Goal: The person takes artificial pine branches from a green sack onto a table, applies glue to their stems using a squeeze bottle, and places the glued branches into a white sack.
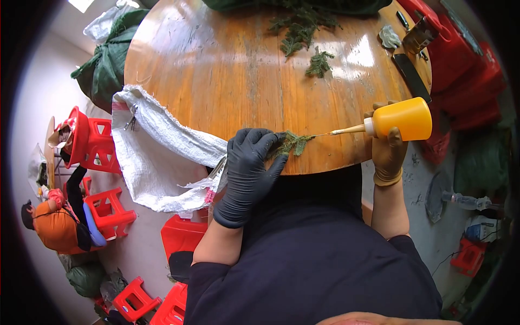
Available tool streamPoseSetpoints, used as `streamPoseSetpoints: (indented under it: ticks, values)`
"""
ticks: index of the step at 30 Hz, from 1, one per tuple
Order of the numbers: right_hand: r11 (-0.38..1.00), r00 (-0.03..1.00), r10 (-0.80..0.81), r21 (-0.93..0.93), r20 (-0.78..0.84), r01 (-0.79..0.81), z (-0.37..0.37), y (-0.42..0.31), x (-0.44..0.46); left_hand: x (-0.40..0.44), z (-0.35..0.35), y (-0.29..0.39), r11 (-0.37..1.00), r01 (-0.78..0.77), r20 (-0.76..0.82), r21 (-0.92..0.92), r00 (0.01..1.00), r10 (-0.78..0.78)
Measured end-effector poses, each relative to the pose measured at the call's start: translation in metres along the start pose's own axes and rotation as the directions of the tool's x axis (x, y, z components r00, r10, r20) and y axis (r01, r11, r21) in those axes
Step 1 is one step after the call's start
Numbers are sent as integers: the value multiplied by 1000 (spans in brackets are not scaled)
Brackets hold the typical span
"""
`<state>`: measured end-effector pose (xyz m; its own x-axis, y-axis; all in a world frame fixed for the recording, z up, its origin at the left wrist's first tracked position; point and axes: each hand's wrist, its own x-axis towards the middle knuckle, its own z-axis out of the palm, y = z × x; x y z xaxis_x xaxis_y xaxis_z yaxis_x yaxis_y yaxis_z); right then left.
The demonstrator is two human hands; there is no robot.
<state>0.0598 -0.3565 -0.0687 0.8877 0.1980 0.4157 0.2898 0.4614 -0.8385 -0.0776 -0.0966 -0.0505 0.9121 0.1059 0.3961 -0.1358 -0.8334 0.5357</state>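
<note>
My left hand point(253, 168), in a black glove, pinches a small green fir sprig point(295, 143) near the table's front edge. The sprig's stem end points right. My right hand point(389, 154), in a tan glove, grips a yellow squeeze bottle point(403, 119) tipped on its side. Its long nozzle point(349, 130) points left, with the tip close to the stem; whether they touch I cannot tell. A white woven sack point(157, 157) hangs over the table edge beside my left hand.
More fir sprigs point(318, 63) lie farther back on the round wooden table point(216, 81). A black phone point(411, 77) rests at the right edge. Red stools point(110, 211) stand on the left, where a person in orange point(57, 227) sits. A fan point(436, 196) is at right.
</note>
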Motion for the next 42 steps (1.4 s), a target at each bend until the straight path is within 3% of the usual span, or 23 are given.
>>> streamPoseSetpoints:
  ticks: [5, 7, 11, 13, 14, 15, 17, 18, 20, 21, 23, 25, 28, 29, 31, 35, 37, 39, 42]
  values:
    - [982, 995, 73, 181, -74, -59, -13, 8, 1, 0, -2, 10, 1000, 25, -17, 17, 1000, -25]
    - [955, 987, 106, 288, -120, -68, -21, 10, 3, -6, -4, 10, 996, 55, 2, -75, 999, -55]
    - [946, 988, 128, 310, -86, -96, -26, 10, 2, -25, -68, 15, 1000, -4, -311, -12, 950, 0]
    - [947, 984, 113, 313, -135, -66, -23, 10, 2, -44, -98, -4, 984, 177, -535, -30, 828, -165]
    - [947, 986, 120, 313, -114, -79, -22, 8, 3, -50, -116, -16, 961, 258, -573, 97, 804, -158]
    - [946, 988, 126, 312, -93, -91, -21, 7, 3, -60, -134, -31, 903, 369, -520, 222, 828, -210]
    - [952, 986, 100, 302, -133, -56, -18, 7, 4, -69, -145, -46, 638, 508, -433, 579, 855, -287]
    - [945, 986, 108, 319, -123, -64, -18, 6, 3, -62, -141, -42, 641, 498, -431, 583, 859, -276]
    - [940, 988, 107, 337, -115, -62, -19, 5, 4, -38, -116, -27, 809, 350, -425, 472, 895, -139]
    - [912, 985, 130, 403, -112, -75, -21, 5, 5, -18, -99, -10, 889, 295, -351, 351, 921, -167]
    - [885, 984, 149, 457, -99, -88, -26, 5, 4, 25, -56, 18, 978, 92, -160, 188, 985, -62]
    - [787, 970, 225, 604, -95, -123, -32, 5, 7, 65, -12, 34, 981, -64, -34, 185, 997, 71]
    - [698, 955, 276, 705, -107, -123, -39, 8, 7, 121, 44, 45, 953, -184, -140, 241, 965, 222]
    - [704, 959, 266, 699, -102, -121, -41, 8, 7, 137, 57, 38, 953, -187, -152, 237, 962, 227]
    - [651, 955, 290, 744, -59, -152, -41, 7, 6, 157, 72, 27, 962, -104, 48, 251, 994, 95]
    - [664, 961, 270, 735, -62, -139, -38, 5, 5, 142, 64, 18, 967, -63, 154, 246, 988, 26]
    - [688, 962, 264, 713, -70, -137, -38, 5, 4, 109, 52, 13, 988, -101, 159, -114, 980, 119]
    - [713, 962, 261, 688, -80, -136, -39, 5, 4, 77, 18, 24, 984, -101, 316, -144, 938, 142]
    - [743, 967, 249, 651, -56, -154, -39, 8, 5, 38, -9, 19, 976, -96, 351, -196, 922, 162]
